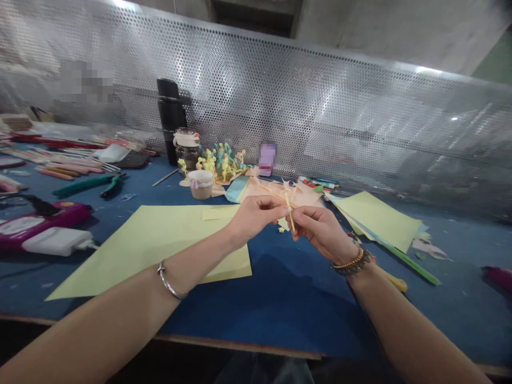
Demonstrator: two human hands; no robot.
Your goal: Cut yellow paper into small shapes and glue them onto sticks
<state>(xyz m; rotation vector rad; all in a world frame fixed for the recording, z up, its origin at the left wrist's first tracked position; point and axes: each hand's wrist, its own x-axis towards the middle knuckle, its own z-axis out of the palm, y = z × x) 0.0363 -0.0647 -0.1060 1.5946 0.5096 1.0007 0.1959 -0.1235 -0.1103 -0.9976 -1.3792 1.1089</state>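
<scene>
Between my two hands is a thin yellow paper strip (290, 216), held nearly upright above the blue table. My left hand (262, 216) pinches it from the left with thumb and forefinger. From the right, my right hand (318, 229) grips its lower part, with the fingers curled in. A small yellow scrap (281, 230) lies just below the hands. Under my left forearm spreads a large sheet of yellow paper (160, 240), with a narrower yellow piece (214, 213) on top of it. Peach paper sheets (260, 189) lie behind the hands.
Yellow and blue paper flowers (224, 162) stand behind a small cup (200, 184). A glass jar (188, 152) and black flask (170, 117) are near the perforated metal screen. At left are green pliers (86, 185) and a purple power strip (66, 214); at right, more yellow paper (378, 216).
</scene>
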